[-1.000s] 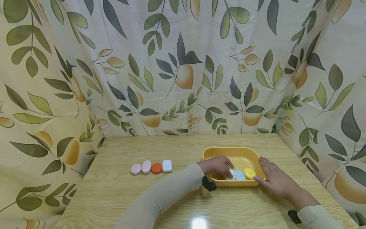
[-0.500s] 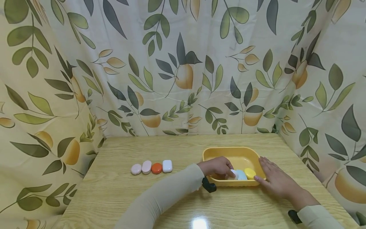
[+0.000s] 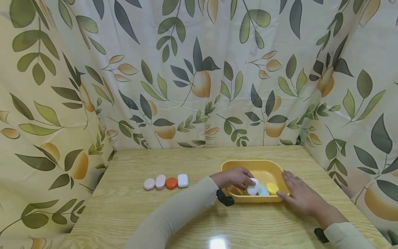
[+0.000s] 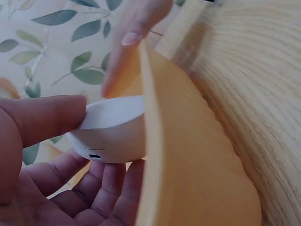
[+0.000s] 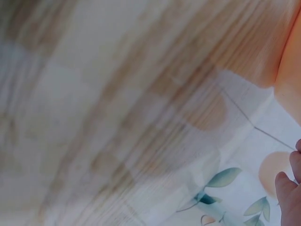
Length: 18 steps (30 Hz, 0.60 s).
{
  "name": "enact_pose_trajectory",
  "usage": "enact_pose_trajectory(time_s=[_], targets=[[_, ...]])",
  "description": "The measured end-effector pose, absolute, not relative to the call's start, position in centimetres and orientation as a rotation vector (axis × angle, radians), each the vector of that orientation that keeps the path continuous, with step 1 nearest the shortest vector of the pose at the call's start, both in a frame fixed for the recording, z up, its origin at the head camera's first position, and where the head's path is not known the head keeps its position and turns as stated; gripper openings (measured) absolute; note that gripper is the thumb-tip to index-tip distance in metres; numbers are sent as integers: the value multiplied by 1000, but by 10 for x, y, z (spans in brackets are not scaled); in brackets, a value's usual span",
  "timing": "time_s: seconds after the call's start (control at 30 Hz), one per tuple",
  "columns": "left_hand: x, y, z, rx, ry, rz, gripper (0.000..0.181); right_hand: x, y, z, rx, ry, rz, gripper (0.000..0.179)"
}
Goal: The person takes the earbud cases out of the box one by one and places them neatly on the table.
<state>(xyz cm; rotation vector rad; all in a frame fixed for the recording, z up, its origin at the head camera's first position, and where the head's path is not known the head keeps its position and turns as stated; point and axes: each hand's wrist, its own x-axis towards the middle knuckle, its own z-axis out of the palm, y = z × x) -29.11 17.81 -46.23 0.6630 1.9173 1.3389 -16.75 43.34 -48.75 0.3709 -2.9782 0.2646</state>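
My left hand reaches into a yellow tray and pinches a round white earbud case. In the left wrist view, the thumb lies on top of the white case, with fingers beneath; a small port and seam show on its side. Beside it in the tray are a light blue case and a yellow case. My right hand rests with fairly straight fingers against the tray's right rim. In the right wrist view only some fingertips show.
A row of small cases stands on the wooden table to the left: a round pink one, an oval pink one, a round orange-red one and a rounded-square white one. A leaf-patterned curtain surrounds the table.
My left hand has taken hold of the white case, raised it slightly and turned it so that its flat round face shows. The right hand has stayed at the tray's rim.
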Motion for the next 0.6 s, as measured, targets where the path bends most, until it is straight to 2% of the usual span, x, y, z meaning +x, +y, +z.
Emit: enact_pose_trajectory(time_s=[0.6], targets=[[-301,155,-457,571,1724,1584,17,-170,434,-487,389,-2984,245,80]])
